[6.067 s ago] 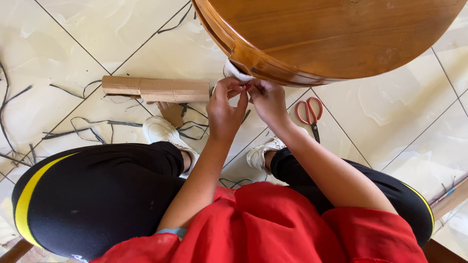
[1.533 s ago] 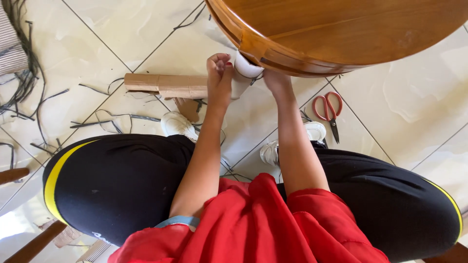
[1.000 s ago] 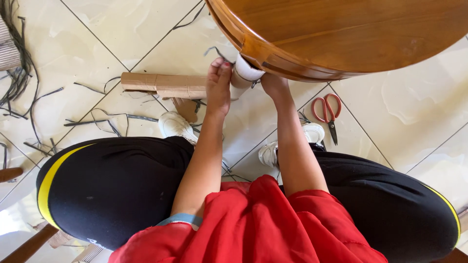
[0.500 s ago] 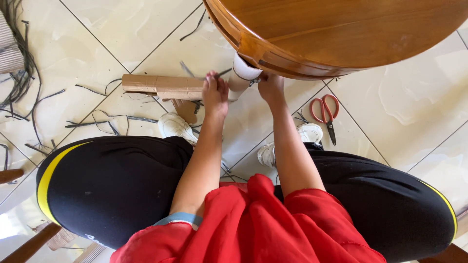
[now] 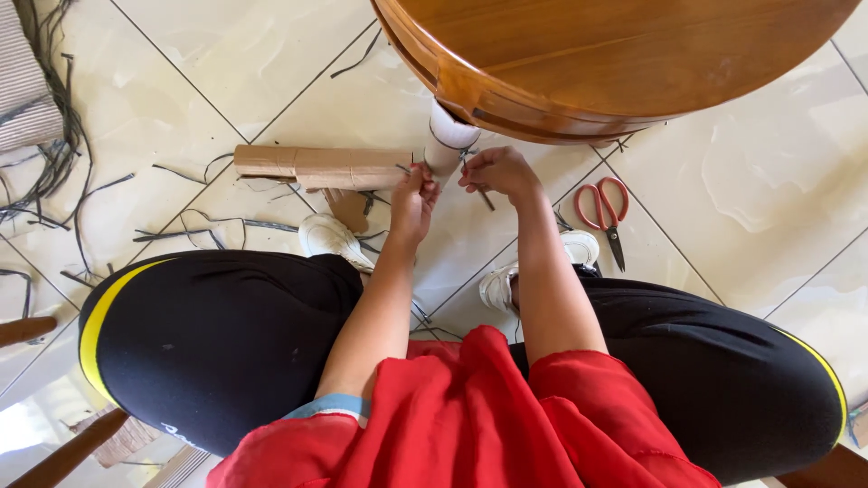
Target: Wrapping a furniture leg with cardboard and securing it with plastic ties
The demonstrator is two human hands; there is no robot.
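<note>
Tiled floor, brown cardboard tube, hands pinching dark strip

The round table is glossy varnished wood, its leg wrapped in smooth white foam-like sheet, beside a matt brown cardboard tube, polished cream floor tiles and red-handled metal scissors.

There are two hands, the left hand and the right hand, and two white shoes, one shoe and the other shoe. There is one round brown wooden bench, one white wrapped leg under it, one pair of red-handled scissors and one long brown cardboard tube.
</note>
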